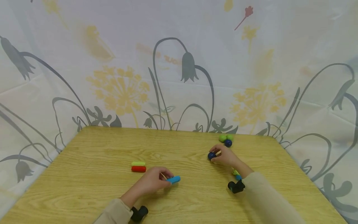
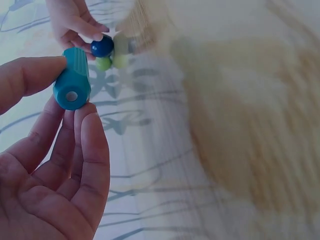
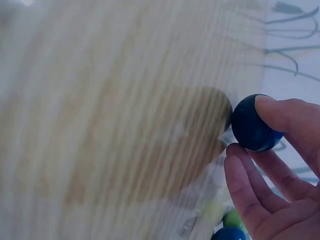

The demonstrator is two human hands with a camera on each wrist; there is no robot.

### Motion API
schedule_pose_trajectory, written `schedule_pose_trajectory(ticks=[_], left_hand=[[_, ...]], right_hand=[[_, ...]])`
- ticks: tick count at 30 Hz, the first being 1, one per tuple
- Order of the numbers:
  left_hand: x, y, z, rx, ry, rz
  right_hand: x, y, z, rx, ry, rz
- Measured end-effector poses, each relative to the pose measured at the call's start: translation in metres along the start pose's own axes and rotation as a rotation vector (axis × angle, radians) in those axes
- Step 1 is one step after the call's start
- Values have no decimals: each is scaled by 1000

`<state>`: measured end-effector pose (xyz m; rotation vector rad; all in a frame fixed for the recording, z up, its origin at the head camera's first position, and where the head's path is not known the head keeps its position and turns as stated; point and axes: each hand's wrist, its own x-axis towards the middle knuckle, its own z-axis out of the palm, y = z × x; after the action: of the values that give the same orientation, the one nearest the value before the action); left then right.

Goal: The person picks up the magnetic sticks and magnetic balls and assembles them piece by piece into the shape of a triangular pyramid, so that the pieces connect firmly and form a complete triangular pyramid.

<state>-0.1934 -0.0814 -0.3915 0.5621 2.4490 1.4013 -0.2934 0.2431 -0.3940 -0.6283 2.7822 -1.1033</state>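
Note:
My left hand (image 1: 152,181) pinches a short blue rod (image 1: 174,179) between thumb and fingers, over the middle of the table. In the left wrist view the blue rod (image 2: 74,80) has ribbed sides and a round silvery spot in its end. Farther back and to the right, my right hand (image 1: 226,156) holds a dark blue ball (image 1: 211,156) by thumb and fingertips. The right wrist view shows this glossy ball (image 3: 256,123) at close range. Behind that hand, two green balls (image 1: 222,138) lie beside another dark blue ball (image 1: 228,143).
A yellow-green rod (image 1: 138,163) and a red rod (image 1: 138,169) lie side by side left of centre. Small yellow-green and blue pieces (image 1: 238,177) show partly under the right forearm. A flower-printed curtain (image 1: 179,93) hangs behind the wooden table (image 1: 92,183).

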Motion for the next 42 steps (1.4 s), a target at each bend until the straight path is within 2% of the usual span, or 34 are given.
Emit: schedule_pose_trajectory(ticks=[14,25,35,42], left_hand=[[9,3,7,22,32,10],[15,3,14,53,24,44],[19,5,18,30,-5,58],[18,4,21,42,-63,10]], right_hand=[[-21,-27,23,63,-53,-61],[-32,-42,45,129,-96,-109],[-36,-62,57,169,-147,-177],[-36,-68,66,215,-203,-153]])
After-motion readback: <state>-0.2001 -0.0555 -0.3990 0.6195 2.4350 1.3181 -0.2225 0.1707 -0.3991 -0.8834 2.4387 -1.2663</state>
